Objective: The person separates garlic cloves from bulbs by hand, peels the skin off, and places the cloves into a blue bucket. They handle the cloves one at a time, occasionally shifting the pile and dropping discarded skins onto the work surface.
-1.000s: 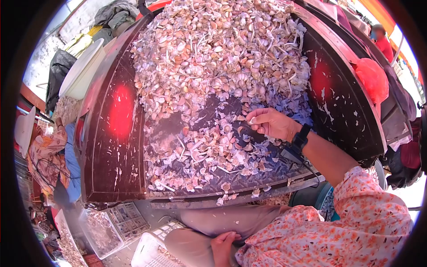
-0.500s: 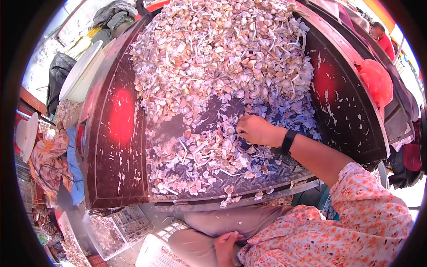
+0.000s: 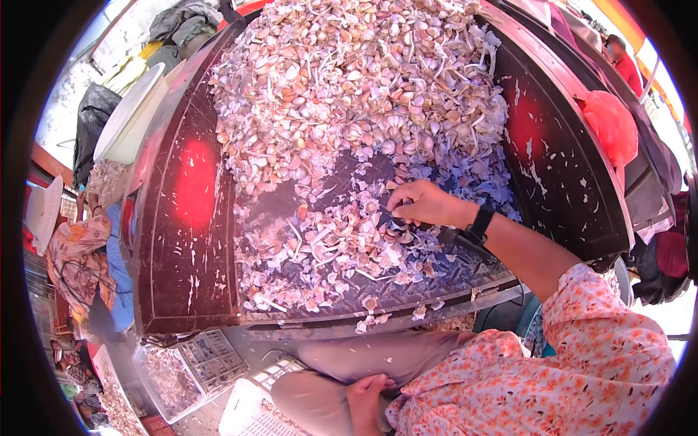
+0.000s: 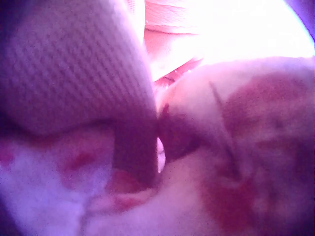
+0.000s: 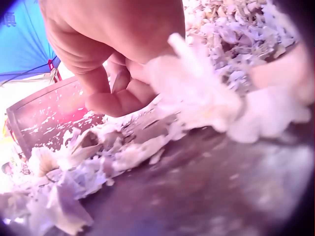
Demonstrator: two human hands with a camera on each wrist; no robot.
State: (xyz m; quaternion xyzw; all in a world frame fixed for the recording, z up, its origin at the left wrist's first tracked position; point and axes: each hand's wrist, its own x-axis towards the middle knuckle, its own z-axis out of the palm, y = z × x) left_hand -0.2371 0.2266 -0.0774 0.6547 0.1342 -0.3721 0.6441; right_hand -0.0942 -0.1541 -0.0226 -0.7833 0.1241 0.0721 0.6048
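My right hand, with a dark band at its wrist, is low over the loose garlic cloves and skins in the head view. Its fingers curl down close to the papery garlic skins in the right wrist view. I cannot tell whether a clove is between the fingertips. A large heap of garlic cloves lies just beyond the hand. My left hand rests on the lap, loosely curled and holding nothing. Blurred cloth with red patches fills much of the left wrist view.
Dark side walls flank the garlic on the metal bed. White crates stand low at the left, near a person in a patterned top. A teal bucket is below the bed's right front edge. A red bag hangs at the right.
One second ago my right hand pinched a pale garlic piece above the skins. It then dipped into the loose garlic to the left, and now sits slightly to the right of there. My left hand stays put.
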